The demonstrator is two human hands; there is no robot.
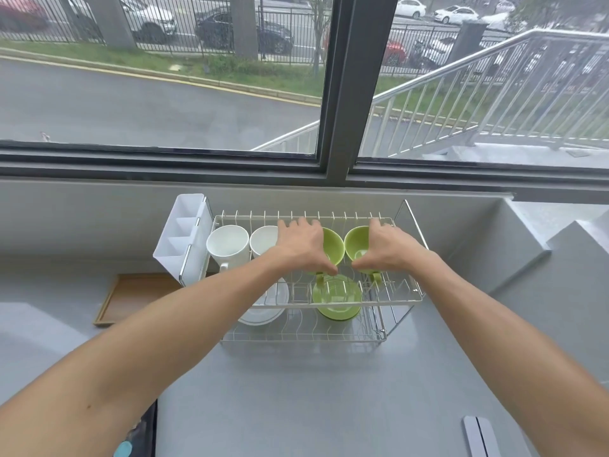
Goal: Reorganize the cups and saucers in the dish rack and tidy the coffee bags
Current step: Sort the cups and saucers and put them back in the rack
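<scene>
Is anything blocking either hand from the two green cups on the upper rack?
Nothing visible. The left hand already lies over the left green cup and the right hand over the right green cup, fingers at the rims. The white cups stand clear to the left.

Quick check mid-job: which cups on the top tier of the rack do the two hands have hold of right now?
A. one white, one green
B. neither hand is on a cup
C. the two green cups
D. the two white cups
C: the left hand grips the left green cup and the right hand grips the right green cup, while both white cups stand untouched to the left.
</scene>
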